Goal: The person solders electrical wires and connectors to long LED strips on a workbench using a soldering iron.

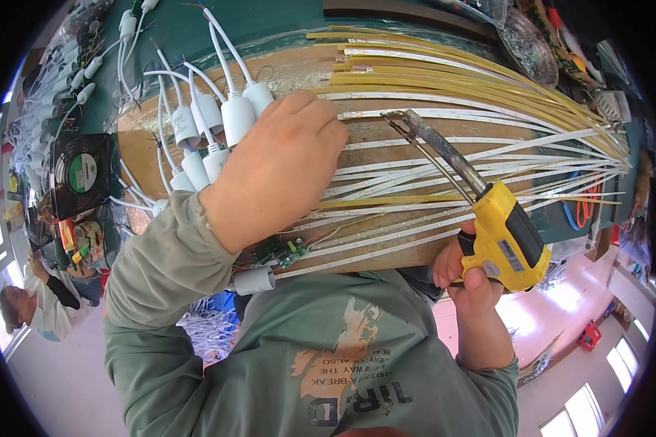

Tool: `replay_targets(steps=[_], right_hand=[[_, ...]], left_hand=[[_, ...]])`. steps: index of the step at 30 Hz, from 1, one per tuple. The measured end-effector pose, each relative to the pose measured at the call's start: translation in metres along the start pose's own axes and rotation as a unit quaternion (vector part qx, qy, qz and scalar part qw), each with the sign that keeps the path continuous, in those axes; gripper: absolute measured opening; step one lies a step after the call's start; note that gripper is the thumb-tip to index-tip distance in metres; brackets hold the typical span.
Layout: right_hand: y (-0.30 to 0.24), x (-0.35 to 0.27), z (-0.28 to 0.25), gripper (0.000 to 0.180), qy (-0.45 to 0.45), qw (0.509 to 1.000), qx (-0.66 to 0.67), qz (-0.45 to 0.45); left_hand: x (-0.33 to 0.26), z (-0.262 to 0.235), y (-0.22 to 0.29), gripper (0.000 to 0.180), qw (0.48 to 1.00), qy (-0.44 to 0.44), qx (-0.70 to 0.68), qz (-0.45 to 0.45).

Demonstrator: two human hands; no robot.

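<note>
Overhead, the left hand (280,171) pressed flat on light strips (444,156); the right hand (468,280) clenched its grip around a yellow soldering gun (506,237).

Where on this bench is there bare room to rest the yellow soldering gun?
Bare wood board shows between the left hand and the soldering gun tip, ringed by LED strips. Green mat at top is bare. White connectors crowd the left.

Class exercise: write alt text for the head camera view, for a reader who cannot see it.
The right hand grips a yellow soldering gun, its tip over white and yellow LED strips fanned across a wooden board. The left hand presses the strips beside white cylindrical connectors.
</note>
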State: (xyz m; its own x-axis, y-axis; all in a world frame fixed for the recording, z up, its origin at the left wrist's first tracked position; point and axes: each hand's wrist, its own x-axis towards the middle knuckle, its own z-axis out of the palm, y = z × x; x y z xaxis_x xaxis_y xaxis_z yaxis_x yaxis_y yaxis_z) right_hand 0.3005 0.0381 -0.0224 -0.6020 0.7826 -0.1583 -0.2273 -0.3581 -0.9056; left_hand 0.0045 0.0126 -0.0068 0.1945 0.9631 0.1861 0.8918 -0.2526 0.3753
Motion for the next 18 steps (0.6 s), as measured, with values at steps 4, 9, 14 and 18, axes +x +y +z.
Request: replay_targets(steps=[4, 9, 14, 18], right_hand=[[0.0002, 0.0002, -0.0007, 0.064, 0.0, 1.0, 0.002, -0.001], [0.0004, -0.0002, -0.0004, 0.064, 0.002, 1.0, 0.01, 0.003], [0.0021, -0.0011, -0.002, 0.064, 0.001, 1.0, 0.014, -0.003], [0.0019, -0.0014, -0.0017, 0.065, 0.003, 1.0, 0.02, -0.001]], left_hand=[[0.0004, -0.0002, 0.0002, 0.008, 1.0, 0.0, -0.005, 0.001], [0.0001, -0.0021, 0.0016, 0.008, 1.0, -0.002, 0.0, -0.003], [0.0008, -0.0017, 0.0011, 0.008, 1.0, -0.003, -0.002, 0.0], [0.0014, -0.0025, 0.0016, 0.008, 1.0, -0.007, -0.002, -0.001]])
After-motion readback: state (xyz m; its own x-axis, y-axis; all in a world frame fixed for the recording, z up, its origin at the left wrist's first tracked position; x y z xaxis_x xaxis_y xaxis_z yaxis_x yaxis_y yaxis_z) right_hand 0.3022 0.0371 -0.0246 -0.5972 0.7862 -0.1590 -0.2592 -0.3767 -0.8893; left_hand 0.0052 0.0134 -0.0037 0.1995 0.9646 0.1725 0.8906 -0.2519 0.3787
